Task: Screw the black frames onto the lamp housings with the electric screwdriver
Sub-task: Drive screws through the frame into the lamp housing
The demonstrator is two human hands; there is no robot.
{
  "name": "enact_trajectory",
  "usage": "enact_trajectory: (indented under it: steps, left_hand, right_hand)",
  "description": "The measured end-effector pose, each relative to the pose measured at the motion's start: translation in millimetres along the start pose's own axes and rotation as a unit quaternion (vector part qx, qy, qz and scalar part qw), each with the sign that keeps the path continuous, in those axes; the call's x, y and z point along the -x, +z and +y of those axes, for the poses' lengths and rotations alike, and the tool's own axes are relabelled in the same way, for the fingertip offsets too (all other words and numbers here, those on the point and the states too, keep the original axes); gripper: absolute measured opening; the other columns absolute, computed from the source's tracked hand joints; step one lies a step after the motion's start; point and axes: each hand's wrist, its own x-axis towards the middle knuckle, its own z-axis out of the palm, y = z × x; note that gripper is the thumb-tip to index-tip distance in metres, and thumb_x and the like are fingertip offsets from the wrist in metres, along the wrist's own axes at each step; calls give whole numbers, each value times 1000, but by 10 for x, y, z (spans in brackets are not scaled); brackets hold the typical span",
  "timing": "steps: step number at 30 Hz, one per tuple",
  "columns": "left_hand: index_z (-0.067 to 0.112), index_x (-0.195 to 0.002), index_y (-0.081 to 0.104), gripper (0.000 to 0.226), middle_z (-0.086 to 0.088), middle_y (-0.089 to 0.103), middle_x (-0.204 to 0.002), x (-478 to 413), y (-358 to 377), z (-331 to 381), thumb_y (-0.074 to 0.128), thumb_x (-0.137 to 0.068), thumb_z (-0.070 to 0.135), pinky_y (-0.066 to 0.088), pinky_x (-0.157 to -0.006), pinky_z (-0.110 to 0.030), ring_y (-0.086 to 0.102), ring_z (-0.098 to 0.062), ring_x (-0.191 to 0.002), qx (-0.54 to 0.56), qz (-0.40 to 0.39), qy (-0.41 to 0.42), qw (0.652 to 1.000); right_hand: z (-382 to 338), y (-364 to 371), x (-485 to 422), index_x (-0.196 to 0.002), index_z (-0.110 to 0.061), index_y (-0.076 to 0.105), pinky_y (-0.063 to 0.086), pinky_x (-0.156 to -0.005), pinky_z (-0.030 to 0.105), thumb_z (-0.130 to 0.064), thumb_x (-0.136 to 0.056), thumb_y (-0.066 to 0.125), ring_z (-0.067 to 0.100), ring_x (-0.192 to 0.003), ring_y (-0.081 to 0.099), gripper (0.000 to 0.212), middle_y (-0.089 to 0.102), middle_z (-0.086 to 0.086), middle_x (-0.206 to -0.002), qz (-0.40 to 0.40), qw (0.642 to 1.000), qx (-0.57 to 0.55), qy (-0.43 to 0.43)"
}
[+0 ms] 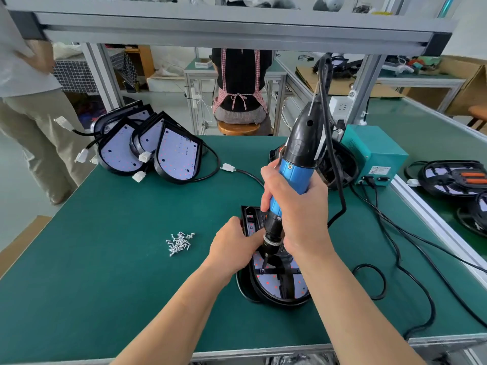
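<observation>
- Right hand (297,206) grips the blue barrel of the electric screwdriver (297,164), which is held nearly upright with its top tilted to the right.
- The bit tip rests on the black frame (283,281), which lies over the lamp housing (268,285), directly below the right hand.
- Left hand (232,246) grips the housing's left edge, just beside the screwdriver's chuck.
- A loose pile of screws (180,243) lies on the green table (105,285), left of the left hand and apart from it.
- Stacked lamp housings (150,146) with white connectors sit well beyond the left hand, to its left.
- Teal power box (374,151) stands beyond the right hand, to its right.
- A black cable (341,204) hangs just right of the right hand.
</observation>
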Motion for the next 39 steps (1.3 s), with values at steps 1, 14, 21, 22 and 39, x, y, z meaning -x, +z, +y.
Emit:
enact_trajectory:
  steps: [1,14,21,22,39]
  left_hand:
    - [12,-80,47,42,-1,57,-78,1,4,6,63,-69,49,41,-67,-35,50,-22,-71,1,-1,0,1000]
    - [7,-107,56,34,-10,66,-98,-1,1,22,56,-82,31,54,-89,-51,63,-32,-95,-36,-3,-4,999]
    - [8,-97,52,50,-4,61,-92,61,-12,92,58,-63,44,50,-81,-42,58,-26,-85,8,2,-24,1000]
    - [8,-99,52,49,-4,61,-94,41,-10,80,64,-68,44,50,-83,-42,59,-26,-88,8,5,-25,1000]
    - [16,-103,58,59,7,62,-86,91,-80,-36,56,-84,72,43,-66,-30,59,-12,-82,-62,63,2,996]
  right_hand:
    - [6,3,1,-76,-20,59,46,-58,24,-29,-79,74,21,-45,47,18,51,6,-53,-7,1000,1,0]
    - [-7,48,29,-77,-18,59,45,-55,26,-23,-82,70,19,-43,44,13,49,7,-49,-116,993,-24,25]
    - [-108,-10,20,-88,-22,70,46,-56,26,-25,-78,71,21,-46,46,10,50,9,-52,-93,993,-60,37]
    - [-120,-19,24,-87,-23,70,45,-55,26,-24,-79,71,21,-46,46,9,50,8,-52,-88,993,-68,31]
    - [-110,-565,-71,-105,-12,53,41,-60,21,-30,-96,64,11,-66,45,23,50,-3,-74,223,942,-217,126]
